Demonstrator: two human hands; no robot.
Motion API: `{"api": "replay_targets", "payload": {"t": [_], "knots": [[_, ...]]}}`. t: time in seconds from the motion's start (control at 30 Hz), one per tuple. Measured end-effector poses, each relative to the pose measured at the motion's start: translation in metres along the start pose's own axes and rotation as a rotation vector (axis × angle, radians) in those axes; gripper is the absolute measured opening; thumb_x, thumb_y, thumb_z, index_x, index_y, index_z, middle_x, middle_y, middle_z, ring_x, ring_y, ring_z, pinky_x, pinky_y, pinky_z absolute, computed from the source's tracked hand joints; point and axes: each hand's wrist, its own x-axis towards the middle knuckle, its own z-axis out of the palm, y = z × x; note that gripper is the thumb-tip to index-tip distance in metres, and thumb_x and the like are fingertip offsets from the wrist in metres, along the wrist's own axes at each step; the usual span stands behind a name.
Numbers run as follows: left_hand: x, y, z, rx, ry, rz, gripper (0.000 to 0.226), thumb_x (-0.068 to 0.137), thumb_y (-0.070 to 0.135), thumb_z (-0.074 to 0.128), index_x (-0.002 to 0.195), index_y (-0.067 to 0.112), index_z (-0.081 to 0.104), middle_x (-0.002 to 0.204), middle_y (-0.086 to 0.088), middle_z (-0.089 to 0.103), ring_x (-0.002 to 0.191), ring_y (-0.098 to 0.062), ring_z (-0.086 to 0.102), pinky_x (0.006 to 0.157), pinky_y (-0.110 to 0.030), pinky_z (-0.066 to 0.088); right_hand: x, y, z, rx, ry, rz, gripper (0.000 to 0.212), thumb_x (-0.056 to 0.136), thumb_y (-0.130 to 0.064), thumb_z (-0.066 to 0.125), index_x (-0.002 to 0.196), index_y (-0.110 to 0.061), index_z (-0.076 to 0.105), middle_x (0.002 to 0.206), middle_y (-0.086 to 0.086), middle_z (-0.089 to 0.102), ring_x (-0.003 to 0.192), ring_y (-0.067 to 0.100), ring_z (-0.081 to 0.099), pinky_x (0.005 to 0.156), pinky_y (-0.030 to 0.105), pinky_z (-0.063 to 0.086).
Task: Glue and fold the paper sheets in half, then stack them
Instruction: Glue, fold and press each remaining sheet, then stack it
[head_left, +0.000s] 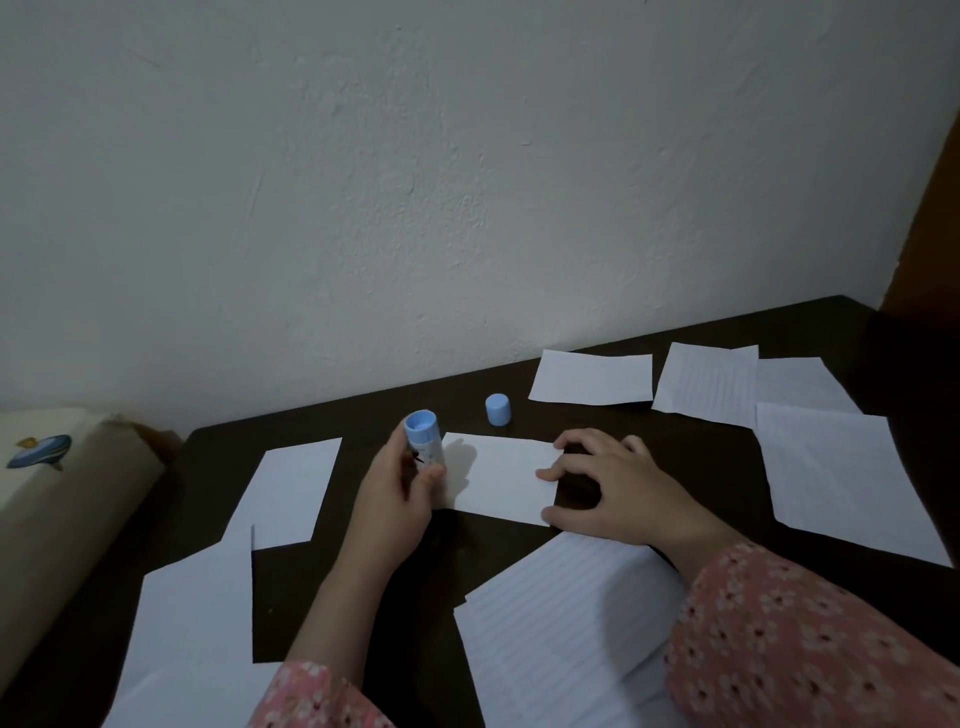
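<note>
One thin, floppy sheet (501, 475) lies under the flat right hand (613, 483) (pin its edge); left hand (400, 483) grips the glue stick (425, 439).

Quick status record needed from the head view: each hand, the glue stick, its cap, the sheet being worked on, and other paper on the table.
left hand: grips the glue stick, upright
glue stick: blue, uncapped, at the left end of the centre sheet
cap: off, standing on the table behind the centre sheet
right hand: fingers spread, pressing the right end of the centre sheet
centre sheet: white, lying flat between the hands
lined sheets: near the right sleeve
other sheets: lying left, far right and back
</note>
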Motion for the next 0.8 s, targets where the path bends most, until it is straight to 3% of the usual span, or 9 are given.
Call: {"api": "replay_targets", "payload": {"t": [0.27, 0.43, 0.53, 0.7, 0.8], "knots": [[0.002, -0.007, -0.008, -0.065, 0.071, -0.062, 0.057, 0.096, 0.022, 0.052, 0.146, 0.03, 0.027, 0.14, -0.002, 0.047, 0.127, -0.022, 0.046, 0.099, -0.042, 0.043, 0.001, 0.0, 0.002, 0.0, -0.004, 0.011, 0.045, 0.078, -0.065, 0.06, 0.12, -0.047, 0.057, 0.139, -0.023, 0.03, 0.132, 0.002, 0.024, 0.112, 0.035, 0.013], [0.001, -0.008, -0.015, -0.518, 0.314, -0.264, 0.048, 0.098, 0.03, 0.047, 0.143, 0.029, 0.03, 0.132, -0.003, 0.049, 0.12, -0.025, 0.049, 0.099, -0.045, 0.041, -0.001, -0.002, 0.001, -0.004, 0.008, 0.004, 0.043, 0.08, -0.063, 0.06, 0.12, -0.047, 0.057, 0.139, -0.023, 0.03, 0.131, 0.0, 0.023, 0.112, 0.034, 0.013], [0.003, -0.006, -0.014, -0.64, 0.342, -0.301, 0.045, 0.099, 0.031, 0.045, 0.141, 0.031, 0.03, 0.13, -0.004, 0.05, 0.116, -0.023, 0.051, 0.102, -0.047, 0.041, -0.001, -0.002, 0.0, -0.011, 0.009, -0.002, 0.044, 0.081, -0.062, 0.06, 0.122, -0.048, 0.055, 0.141, -0.022, 0.03, 0.133, -0.001, 0.021, 0.114, 0.035, 0.012], [0.005, 0.005, -0.009, -0.8, 0.422, -0.351, 0.054, 0.098, 0.022, 0.047, 0.146, 0.029, 0.021, 0.122, -0.007, 0.051, 0.106, -0.022, 0.057, 0.089, -0.038, 0.05, 0.0, -0.001, 0.001, -0.023, -0.013, -0.001, 0.052, 0.083, -0.061, 0.059, 0.132, -0.05, 0.046, 0.149, -0.023, 0.028, 0.143, 0.003, 0.011, 0.117, 0.042, 0.004], [0.001, 0.01, -0.007, -0.721, 0.358, -0.301, 0.066, 0.092, 0.018, 0.057, 0.145, 0.027, 0.018, 0.132, -0.011, 0.048, 0.117, -0.026, 0.053, 0.101, -0.044, 0.044, 0.0, -0.001, 0.002, -0.035, -0.005, 0.007, 0.063, 0.083, -0.062, 0.058, 0.14, -0.044, 0.039, 0.152, -0.023, 0.027, 0.144, 0.003, 0.01, 0.118, 0.041, 0.004]]}}
